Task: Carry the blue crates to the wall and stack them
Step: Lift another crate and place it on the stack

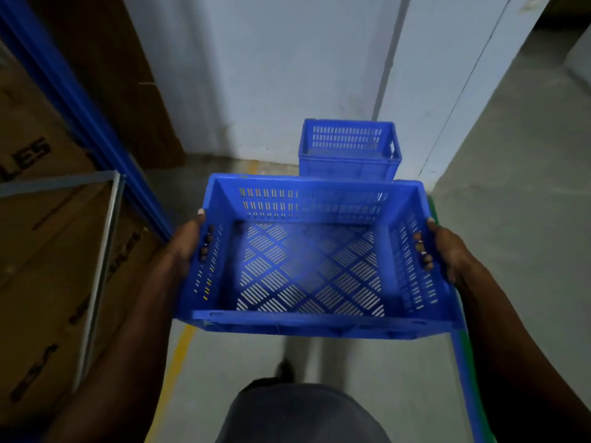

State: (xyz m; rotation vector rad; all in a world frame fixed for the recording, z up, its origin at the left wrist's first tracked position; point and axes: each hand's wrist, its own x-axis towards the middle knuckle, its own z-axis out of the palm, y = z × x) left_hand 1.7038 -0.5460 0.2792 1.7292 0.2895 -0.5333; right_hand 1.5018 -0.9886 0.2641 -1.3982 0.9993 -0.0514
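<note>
Above the concrete floor (pixel 511 219), an empty slotted blue crate (pixel 311 266) is gripped through its side handles by the left hand (pixel 187 244) and right hand (pixel 447 251), mid-carry; lowering squarely onto the crate at the wall (pixel 348 151) is judged next.

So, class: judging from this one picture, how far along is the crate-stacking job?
Done: one blue crate already sits on the floor at the white wall.

In hand: an empty second crate is held off the floor, the left hand and right hand gripping its side handles, fingers hooked through the slots.

Left: carry it to the wall and stack it on the first. Whether more crates wait cannot be seen.
</note>
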